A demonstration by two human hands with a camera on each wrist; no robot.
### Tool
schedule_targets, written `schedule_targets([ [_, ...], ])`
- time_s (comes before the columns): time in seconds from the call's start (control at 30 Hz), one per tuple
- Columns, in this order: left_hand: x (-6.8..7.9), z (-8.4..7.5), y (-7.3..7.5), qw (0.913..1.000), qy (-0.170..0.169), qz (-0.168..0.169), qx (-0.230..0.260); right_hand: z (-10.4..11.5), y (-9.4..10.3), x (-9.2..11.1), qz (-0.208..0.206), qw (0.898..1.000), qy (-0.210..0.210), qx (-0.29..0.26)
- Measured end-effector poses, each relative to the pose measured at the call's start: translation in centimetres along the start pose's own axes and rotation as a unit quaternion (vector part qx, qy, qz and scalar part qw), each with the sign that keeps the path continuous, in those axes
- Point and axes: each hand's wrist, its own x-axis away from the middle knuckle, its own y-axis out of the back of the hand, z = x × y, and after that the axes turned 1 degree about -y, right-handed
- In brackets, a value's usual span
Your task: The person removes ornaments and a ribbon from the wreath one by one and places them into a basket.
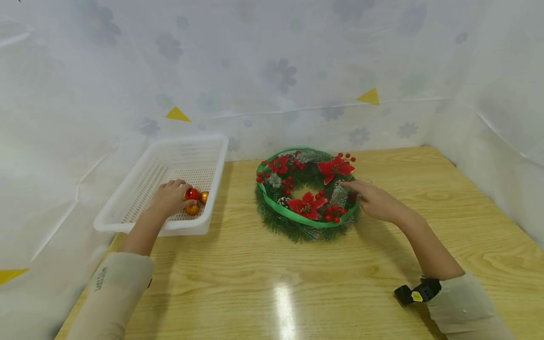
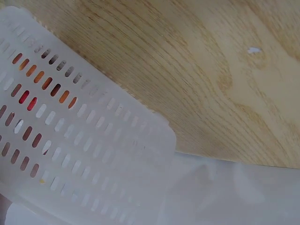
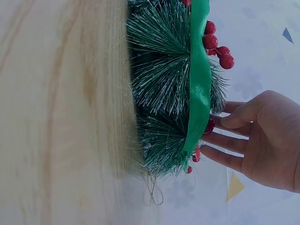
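My left hand [image 1: 170, 197] reaches into the white plastic basket [image 1: 216, 184], thumb and fingers curled around a shiny red Christmas ball [image 1: 192, 194]. Two golden-orange balls [image 1: 192, 209] lie right beside it. Through the basket's slotted wall in the left wrist view, red and orange patches show. A green Christmas wreath [image 1: 276, 224] with red poinsettias, berries and frosted sprigs lies on the table. Green ribbon [image 3: 200, 79] runs loosely around it. My right hand [image 1: 378, 200] is at the wreath's right side, fingers fairly straight among the sprigs, close to a small dark-red ball [image 3: 209, 125].
The wooden table [image 1: 238, 274] extends in front of the basket and wreath. White flower-patterned sheeting [image 1: 263, 61] encloses the back and sides, with yellow triangles [image 1: 177, 114] on it. A black wrist device [image 1: 418, 292] sits by my right sleeve. A thin twine loop [image 3: 153, 197] hangs off the wreath.
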Motion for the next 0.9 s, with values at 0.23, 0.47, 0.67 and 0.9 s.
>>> schedule_targets([
  [0.23, 0.1, -0.1, 0.2, 0.9999, 0.009, 0.007, -0.004, 0.1, 0.0, 0.0, 0.0, 1.0, -0.005, -0.003],
  [0.47, 0.4, -0.2, 0.4, 0.9998, 0.013, 0.007, 0.015, 0.2, 0.0, 0.1, 0.002, 1.0, -0.003, -0.006],
  [0.67, 0.4, -0.4, 1.1, 0.9989, 0.015, -0.036, 0.025, 0.2, 0.0, 0.0, 0.001, 1.0, 0.001, -0.005],
  [0.9, -0.2, -4.0, 4.3, 0.9886, 0.01, -0.15, 0.009, 0.1, 0.0, 0.1, -0.002, 1.0, 0.004, -0.004],
])
